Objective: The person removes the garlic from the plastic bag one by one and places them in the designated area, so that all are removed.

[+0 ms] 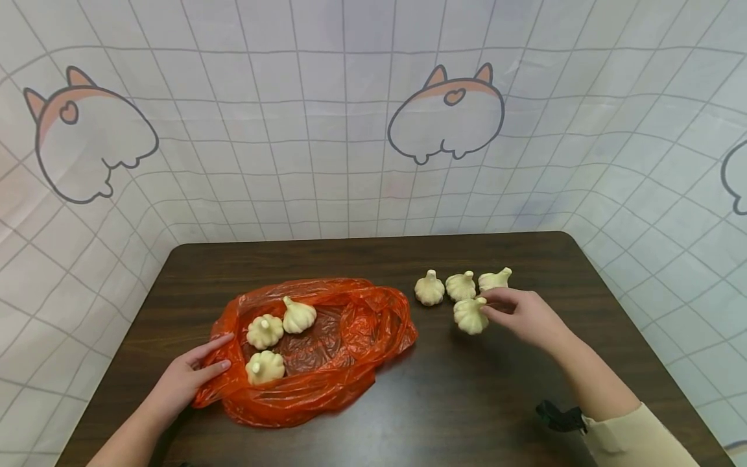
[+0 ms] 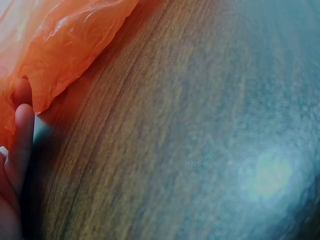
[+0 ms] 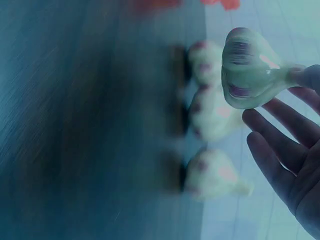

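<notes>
My right hand (image 1: 528, 316) pinches a garlic bulb (image 1: 469, 316) by its stem, and the bulb hangs just above the table. In the right wrist view the held garlic bulb (image 3: 250, 70) shows purple patches, its stem between thumb and fingers. Behind it stand three more bulbs in a row: a left one (image 1: 429, 288), a middle one (image 1: 461, 286) and a right one (image 1: 493, 279), partly hidden by the hand. My left hand (image 1: 183, 377) holds the left edge of a red plastic bag (image 1: 303, 402). Three garlic bulbs (image 1: 265, 331) lie in the bag's wide mouth.
The dark wooden table (image 1: 443, 415) has rounded far corners. A white gridded cloth (image 1: 350, 194) with cartoon drawings surrounds it at the back and sides. A black strap (image 1: 560, 417) hangs by the right sleeve (image 1: 633, 438).
</notes>
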`<move>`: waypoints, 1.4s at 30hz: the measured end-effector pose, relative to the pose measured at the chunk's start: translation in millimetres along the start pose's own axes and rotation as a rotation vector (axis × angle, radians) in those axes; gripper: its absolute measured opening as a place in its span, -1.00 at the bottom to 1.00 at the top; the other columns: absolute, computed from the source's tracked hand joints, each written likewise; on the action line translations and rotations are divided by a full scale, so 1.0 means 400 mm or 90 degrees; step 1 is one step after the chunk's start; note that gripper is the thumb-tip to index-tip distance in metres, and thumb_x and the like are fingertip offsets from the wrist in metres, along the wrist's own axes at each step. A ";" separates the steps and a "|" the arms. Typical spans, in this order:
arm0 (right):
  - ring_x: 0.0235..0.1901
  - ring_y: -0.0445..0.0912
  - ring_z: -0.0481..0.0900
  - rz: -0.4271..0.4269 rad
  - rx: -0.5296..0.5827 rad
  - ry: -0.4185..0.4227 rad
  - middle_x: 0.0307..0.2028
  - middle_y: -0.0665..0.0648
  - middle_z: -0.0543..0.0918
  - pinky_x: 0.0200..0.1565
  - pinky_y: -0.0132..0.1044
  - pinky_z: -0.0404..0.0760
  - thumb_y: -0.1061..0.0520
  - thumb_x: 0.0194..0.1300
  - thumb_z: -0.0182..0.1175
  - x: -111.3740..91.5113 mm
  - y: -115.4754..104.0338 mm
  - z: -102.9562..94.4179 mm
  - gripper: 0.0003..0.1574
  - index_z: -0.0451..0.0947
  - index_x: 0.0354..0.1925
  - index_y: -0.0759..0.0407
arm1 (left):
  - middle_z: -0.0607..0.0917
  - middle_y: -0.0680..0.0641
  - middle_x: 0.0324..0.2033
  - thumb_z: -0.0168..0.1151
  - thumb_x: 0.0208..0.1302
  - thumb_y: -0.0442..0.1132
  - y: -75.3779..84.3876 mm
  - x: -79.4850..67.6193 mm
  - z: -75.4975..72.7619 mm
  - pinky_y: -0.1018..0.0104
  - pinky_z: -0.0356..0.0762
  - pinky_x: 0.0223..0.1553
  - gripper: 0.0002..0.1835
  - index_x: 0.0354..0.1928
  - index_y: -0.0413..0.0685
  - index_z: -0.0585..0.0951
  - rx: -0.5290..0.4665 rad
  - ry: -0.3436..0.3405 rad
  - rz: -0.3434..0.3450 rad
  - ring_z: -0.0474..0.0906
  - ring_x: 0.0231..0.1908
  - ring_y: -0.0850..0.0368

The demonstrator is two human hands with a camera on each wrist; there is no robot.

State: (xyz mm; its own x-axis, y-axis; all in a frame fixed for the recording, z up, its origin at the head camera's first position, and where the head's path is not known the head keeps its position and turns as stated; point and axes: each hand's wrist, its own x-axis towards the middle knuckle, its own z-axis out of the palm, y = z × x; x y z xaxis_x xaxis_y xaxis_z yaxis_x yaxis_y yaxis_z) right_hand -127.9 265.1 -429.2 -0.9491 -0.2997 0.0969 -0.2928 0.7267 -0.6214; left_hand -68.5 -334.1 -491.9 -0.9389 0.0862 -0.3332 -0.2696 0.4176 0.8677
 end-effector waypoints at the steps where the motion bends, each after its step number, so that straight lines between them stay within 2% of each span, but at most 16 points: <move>1: -0.12 -0.04 0.70 0.010 -0.005 0.003 -0.14 0.06 0.75 -0.15 -0.25 0.64 0.05 0.33 0.32 -0.010 0.014 -0.006 -0.69 0.68 0.00 0.14 | 0.19 -0.35 0.45 0.26 0.35 0.04 -0.001 0.001 0.000 0.34 0.60 -0.05 -0.26 0.49 0.01 0.29 0.004 0.001 -0.001 0.36 0.28 -0.14; 8: -0.09 0.06 0.70 0.060 -0.020 0.015 -0.08 0.13 0.73 -0.15 -0.17 0.65 0.01 0.35 0.30 -0.057 0.085 -0.039 -0.67 0.66 0.02 0.11 | 0.19 -0.36 0.45 0.26 0.35 0.04 -0.002 0.001 0.002 0.34 0.61 -0.06 -0.26 0.49 0.02 0.29 0.012 0.003 -0.001 0.35 0.28 -0.17; 14: -0.06 0.17 0.67 0.089 -0.025 0.006 -0.06 0.20 0.72 -0.15 0.02 0.65 -0.05 0.37 0.28 -0.065 0.135 -0.050 -0.64 0.65 0.02 0.10 | 0.21 -0.35 0.44 0.27 0.35 0.03 -0.002 0.002 0.002 0.37 0.60 -0.07 -0.27 0.49 0.00 0.30 0.010 0.003 0.010 0.38 0.26 -0.13; 20: -0.04 0.22 0.65 0.105 -0.031 -0.001 -0.04 0.27 0.70 -0.14 0.09 0.63 -0.02 0.38 0.27 -0.065 0.176 -0.043 -0.63 0.63 0.04 0.15 | 0.21 -0.34 0.44 0.28 0.34 0.06 -0.002 0.003 0.002 0.33 0.61 -0.06 -0.25 0.49 0.01 0.30 0.000 0.002 0.004 0.42 0.23 -0.08; 34: 0.02 0.24 0.62 0.103 -0.019 -0.014 0.02 0.29 0.67 -0.07 0.14 0.61 0.01 0.38 0.28 -0.047 0.177 -0.034 -0.60 0.61 0.09 0.18 | 0.21 -0.33 0.44 0.28 0.34 0.04 -0.002 0.000 -0.001 0.31 0.62 -0.05 -0.26 0.49 0.01 0.29 -0.010 0.004 0.000 0.45 0.21 -0.03; 37: 0.02 0.24 0.62 0.098 -0.022 -0.018 0.04 0.29 0.66 -0.08 0.12 0.61 0.02 0.37 0.28 -0.050 0.177 -0.035 -0.56 0.59 0.14 0.17 | 0.21 -0.33 0.45 0.28 0.34 0.05 0.000 0.000 -0.001 0.32 0.62 -0.05 -0.25 0.49 0.01 0.29 -0.005 0.005 0.000 0.43 0.22 -0.06; 42: 0.01 0.22 0.63 0.075 -0.029 -0.008 0.09 0.30 0.63 -0.11 0.05 0.62 0.03 0.34 0.32 -0.054 0.180 -0.038 -0.49 0.57 0.20 0.16 | 0.22 -0.34 0.44 0.28 0.33 0.06 0.002 -0.001 0.000 0.32 0.62 -0.06 -0.25 0.49 0.01 0.30 0.002 0.006 -0.001 0.46 0.19 0.00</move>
State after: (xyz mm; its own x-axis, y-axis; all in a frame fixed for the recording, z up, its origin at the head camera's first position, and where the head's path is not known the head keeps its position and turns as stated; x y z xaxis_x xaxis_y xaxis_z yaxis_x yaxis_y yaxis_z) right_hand -130.3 333.1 -464.2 -0.9758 -0.2182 0.0162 -0.1853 0.7845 -0.5917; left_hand -68.2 -333.7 -491.1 -0.9403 0.0766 -0.3317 -0.2712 0.4200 0.8660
